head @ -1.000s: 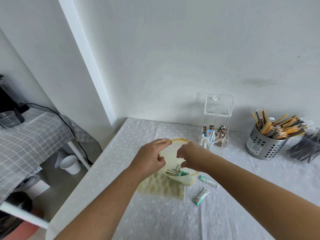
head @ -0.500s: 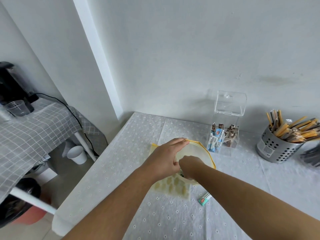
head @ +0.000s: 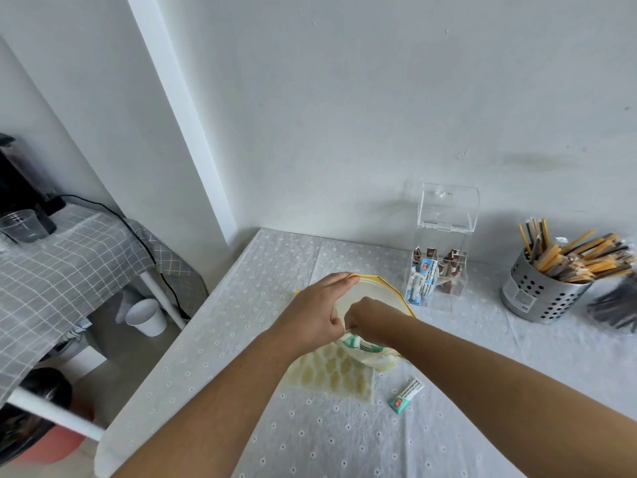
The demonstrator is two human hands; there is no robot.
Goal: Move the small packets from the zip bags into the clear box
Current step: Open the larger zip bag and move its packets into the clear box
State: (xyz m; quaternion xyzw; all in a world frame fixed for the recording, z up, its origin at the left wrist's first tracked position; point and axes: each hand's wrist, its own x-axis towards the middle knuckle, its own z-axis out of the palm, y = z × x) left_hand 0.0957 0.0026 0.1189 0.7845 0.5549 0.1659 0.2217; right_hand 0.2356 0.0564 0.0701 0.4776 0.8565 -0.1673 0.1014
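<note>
Yellow-rimmed zip bag (head: 375, 288) mouth pinched by left hand (head: 315, 313); right hand (head: 370, 320) curled inside.

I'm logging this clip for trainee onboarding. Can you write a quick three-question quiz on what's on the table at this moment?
1. True or false: the lid of the clear box is shut.
2. Which hand reaches into the yellow-rimmed zip bag? A) left hand B) right hand C) neither
3. What lies loose on the tablecloth, on the near side of the bag?

Key
1. False: the lid stands open, tipped up at the back.
2. B; the left hand holds the bag's rim.
3. One green and white packet, apart from the bag.
</note>
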